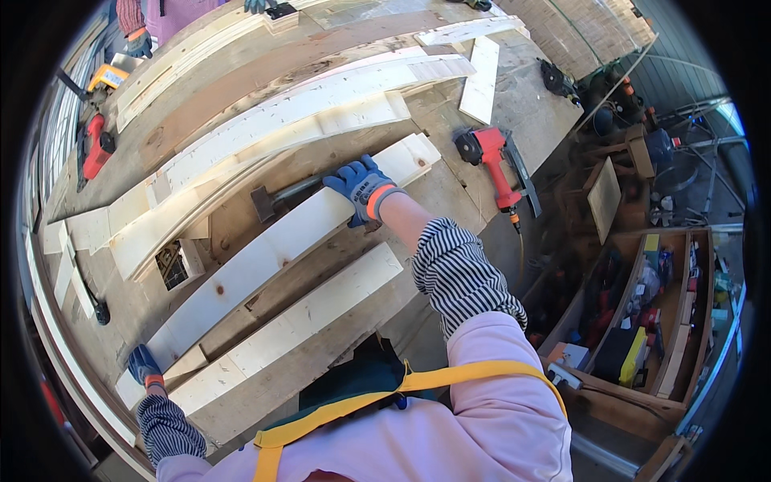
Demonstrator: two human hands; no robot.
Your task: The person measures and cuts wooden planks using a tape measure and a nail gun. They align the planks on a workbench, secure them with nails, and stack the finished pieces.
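Note:
A long pale wooden board (257, 277) lies aslant across the workbench before me, with small knots along its face. My right hand (359, 189), in a blue and grey glove with an orange cuff band, is closed over the board toward its right end. At the board's left end, my left hand (144, 365) grips it in a matching glove. Just beyond the board lies a hammer (277, 197), its handle reaching toward my right hand. A second pale board (305, 313) lies nearer to me, apart from the held one.
Stacked long boards (297, 112) lie farther back. A red nail gun (494, 165) with a hose rests at right; another red tool (96, 149) lies far left. A small box of nails (181, 265) stands beyond the board. A divided wooden bin (626, 321) stands lower right. Across the bench is a co-worker's gloved hand (138, 42).

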